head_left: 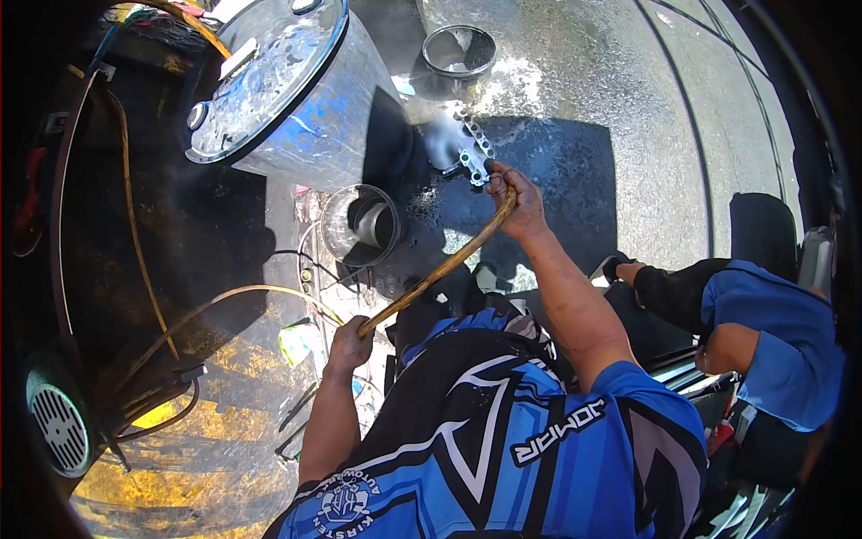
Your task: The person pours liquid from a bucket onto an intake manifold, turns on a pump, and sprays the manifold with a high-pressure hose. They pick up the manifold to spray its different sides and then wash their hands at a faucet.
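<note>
My right hand is closed around the front end of a yellowish-brown hose. Farther back along the same hose, my left hand grips it near my waist. Just beyond my right hand lies a silvery metal engine part with a row of round holes, on the wet dark ground. A whitish mist blurs the part's left side. The hose's tip is mostly covered by my fingers and overlaps the part's near end in this view.
A large blue-grey drum stands ahead on the left. A metal bucket sits below it, and a dark round tub is farther away. Hose loops run along the left. A person in blue is at the right.
</note>
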Available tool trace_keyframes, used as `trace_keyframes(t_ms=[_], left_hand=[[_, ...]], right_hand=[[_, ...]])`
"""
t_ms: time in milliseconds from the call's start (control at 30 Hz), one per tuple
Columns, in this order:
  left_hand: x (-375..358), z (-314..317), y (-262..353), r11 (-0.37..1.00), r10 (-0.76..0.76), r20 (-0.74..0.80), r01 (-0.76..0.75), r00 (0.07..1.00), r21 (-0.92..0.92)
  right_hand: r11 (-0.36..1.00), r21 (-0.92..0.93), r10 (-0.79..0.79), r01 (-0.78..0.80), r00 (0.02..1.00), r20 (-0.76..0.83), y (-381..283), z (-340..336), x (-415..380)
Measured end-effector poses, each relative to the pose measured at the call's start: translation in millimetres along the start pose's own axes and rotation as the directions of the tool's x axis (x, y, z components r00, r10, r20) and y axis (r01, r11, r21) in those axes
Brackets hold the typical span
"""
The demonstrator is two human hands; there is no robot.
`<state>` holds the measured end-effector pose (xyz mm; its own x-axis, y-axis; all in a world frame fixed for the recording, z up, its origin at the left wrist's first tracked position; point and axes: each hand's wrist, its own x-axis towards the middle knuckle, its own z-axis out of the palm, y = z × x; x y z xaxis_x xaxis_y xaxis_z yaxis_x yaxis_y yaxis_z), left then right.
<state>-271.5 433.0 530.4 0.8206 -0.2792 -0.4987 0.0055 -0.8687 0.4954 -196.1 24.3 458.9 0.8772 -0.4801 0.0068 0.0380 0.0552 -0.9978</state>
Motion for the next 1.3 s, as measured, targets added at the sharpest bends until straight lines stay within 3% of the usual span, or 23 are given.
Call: trace_keyframes(t_ms=[200, 600, 800, 1200, 1300], left_hand=[[-2.7, -0.6, 2.8, 1.000, -0.003, 0.002, 0.003, 1.000, -0.014], [-4.0, 2.0, -2.0, 1.000, -0.009, 0.010, 0.009, 1.000, 0.022], [-4.5, 4.6, -0.3, 1.000, -0.008, -0.008, 0.008, 1.000, 0.020], [-2.4, 2.2, 1.9, 1.000, -0.012, -0.007, 0.012, 1.000, 0.008], [-0.7, 3.5, -1.6, 1.000, -0.004, -0.004, 0.004, 1.000, 0.022]], right_hand=[[0.960, -0.249, -0.125, 0.129, 0.992, 0.030, -14.0, -0.3, -2.9], [0.953, -0.281, -0.112, 0.113, 0.993, 0.019, -15.6, 1.8, -5.4], [0.988, -0.121, -0.095, 0.095, 0.995, 0.013, 4.7, -0.7, -1.4], [0.936, -0.262, -0.236, 0.234, 0.972, 0.025, -4.5, -2.7, 2.0], [0.876, -0.371, -0.319, 0.307, 0.947, 0.032, -13.1, -6.1, 2.8]])
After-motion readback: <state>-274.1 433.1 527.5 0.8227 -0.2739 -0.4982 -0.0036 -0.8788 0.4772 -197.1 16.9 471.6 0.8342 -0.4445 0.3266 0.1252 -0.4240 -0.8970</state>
